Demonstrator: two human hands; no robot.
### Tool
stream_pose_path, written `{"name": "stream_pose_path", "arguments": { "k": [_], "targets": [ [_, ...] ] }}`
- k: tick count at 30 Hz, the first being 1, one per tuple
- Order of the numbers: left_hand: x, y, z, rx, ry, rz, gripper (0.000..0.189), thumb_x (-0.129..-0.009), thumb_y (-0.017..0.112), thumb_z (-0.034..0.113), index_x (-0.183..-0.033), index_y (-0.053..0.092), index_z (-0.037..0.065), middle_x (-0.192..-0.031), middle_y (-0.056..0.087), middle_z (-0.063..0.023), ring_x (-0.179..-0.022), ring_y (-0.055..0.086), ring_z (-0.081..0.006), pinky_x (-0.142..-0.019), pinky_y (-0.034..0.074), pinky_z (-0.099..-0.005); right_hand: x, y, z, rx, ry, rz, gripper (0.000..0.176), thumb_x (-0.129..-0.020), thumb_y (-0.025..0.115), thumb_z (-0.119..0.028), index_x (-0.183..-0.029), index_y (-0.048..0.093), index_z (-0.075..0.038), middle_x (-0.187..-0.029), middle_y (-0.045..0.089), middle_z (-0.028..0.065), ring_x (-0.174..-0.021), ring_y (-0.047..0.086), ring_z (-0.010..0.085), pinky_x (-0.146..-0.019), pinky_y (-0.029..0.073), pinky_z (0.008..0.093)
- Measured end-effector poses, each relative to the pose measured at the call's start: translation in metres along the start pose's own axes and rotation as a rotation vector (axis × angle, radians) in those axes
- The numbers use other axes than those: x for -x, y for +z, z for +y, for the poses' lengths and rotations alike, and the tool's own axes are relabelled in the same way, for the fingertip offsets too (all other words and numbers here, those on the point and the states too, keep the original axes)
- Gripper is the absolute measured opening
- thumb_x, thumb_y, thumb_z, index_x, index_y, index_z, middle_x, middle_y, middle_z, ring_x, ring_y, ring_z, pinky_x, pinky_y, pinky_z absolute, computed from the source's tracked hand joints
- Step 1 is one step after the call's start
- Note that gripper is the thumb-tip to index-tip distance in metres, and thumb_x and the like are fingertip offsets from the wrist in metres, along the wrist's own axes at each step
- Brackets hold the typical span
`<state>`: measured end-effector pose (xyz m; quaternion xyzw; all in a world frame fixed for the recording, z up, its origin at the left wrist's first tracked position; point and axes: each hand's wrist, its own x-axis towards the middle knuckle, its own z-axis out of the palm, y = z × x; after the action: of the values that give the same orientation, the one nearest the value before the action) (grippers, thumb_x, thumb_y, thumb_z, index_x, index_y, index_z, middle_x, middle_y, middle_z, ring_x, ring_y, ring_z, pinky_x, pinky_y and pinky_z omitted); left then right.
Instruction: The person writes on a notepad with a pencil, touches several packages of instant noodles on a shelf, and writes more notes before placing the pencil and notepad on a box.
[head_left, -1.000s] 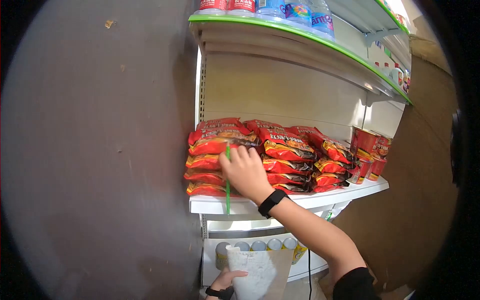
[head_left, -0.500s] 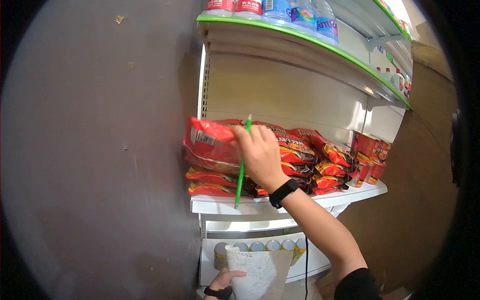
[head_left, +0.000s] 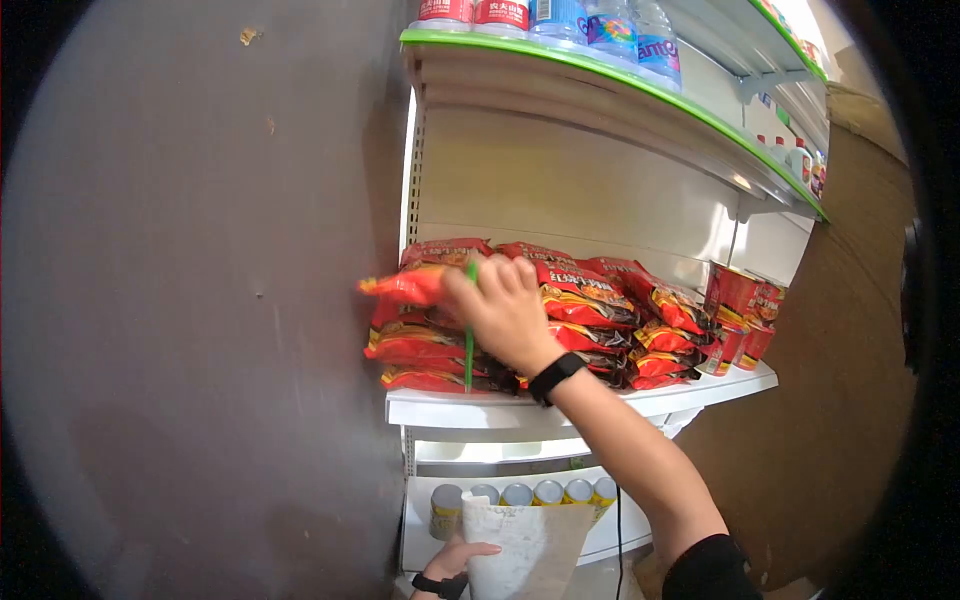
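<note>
My right hand (head_left: 505, 312), with a black band at the wrist, is closed at the left stack of red noodle packets (head_left: 425, 350). It grips a red packet (head_left: 408, 287) at the top front of that stack, and a green pencil (head_left: 469, 345) hangs upright from the same hand. The packet's yellow-edged end points left. Low in the view, my left hand (head_left: 458, 558) holds a sheaf of white paper (head_left: 525, 550) by its left edge, in front of a row of cans (head_left: 516, 495).
More red packets (head_left: 590, 305) and stacked noodle cups (head_left: 735, 290) stand to the right on the white shelf (head_left: 600, 408). Bottles (head_left: 610, 35) line the green-edged shelf above (head_left: 560, 62). A grey panel (head_left: 200, 300) closes the left side; a brown surface (head_left: 800, 420) is at the right.
The red packet has tipped from raised to lying flatter on the stack, and my right hand has shifted slightly left and down. My left hand with the paper is a little further right.
</note>
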<state>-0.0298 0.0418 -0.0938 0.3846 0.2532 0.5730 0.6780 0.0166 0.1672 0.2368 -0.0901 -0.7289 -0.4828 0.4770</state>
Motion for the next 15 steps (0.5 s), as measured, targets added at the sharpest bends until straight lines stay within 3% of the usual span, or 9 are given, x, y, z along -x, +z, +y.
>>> {"name": "stream_pose_path", "arguments": {
  "k": [2,6,15],
  "targets": [
    [-0.001,-0.001,0.002,0.0,-0.02,0.009,0.056,-0.065,0.063,-0.001,-0.117,0.042,-0.001,-0.109,0.054,-0.0119,-0.1,0.052,-0.0211,-0.088,0.04,-0.0328,0.012,0.0,-0.016,-0.104,-0.013,-0.087,0.024,-0.078,0.052,-0.025,-0.098,0.051,-0.012,-0.094,0.052,0.0074,-0.089,0.049,0.0202,-0.079,0.036,0.0378],
    [0.001,0.0,0.006,0.003,-0.037,-0.017,0.054,-0.067,0.063,0.001,-0.117,0.043,0.0,-0.11,0.054,-0.0118,-0.101,0.051,-0.021,-0.088,0.039,-0.0325,0.015,-0.006,-0.033,-0.195,0.084,-0.158,0.042,-0.071,0.061,-0.035,-0.102,0.052,-0.008,-0.1,0.054,0.0105,-0.091,0.049,0.0228,-0.081,0.037,0.0418],
    [0.006,0.004,0.009,-0.06,-0.054,0.022,0.051,-0.067,0.063,0.001,-0.115,0.046,0.0,-0.106,0.055,-0.0104,-0.099,0.052,-0.02,-0.086,0.04,-0.0317,0.018,0.016,-0.029,-0.089,0.257,-0.324,0.049,-0.068,0.064,-0.032,-0.107,0.049,-0.005,-0.108,0.052,0.013,-0.098,0.048,0.0247,-0.085,0.035,0.0421]
  ]
}}
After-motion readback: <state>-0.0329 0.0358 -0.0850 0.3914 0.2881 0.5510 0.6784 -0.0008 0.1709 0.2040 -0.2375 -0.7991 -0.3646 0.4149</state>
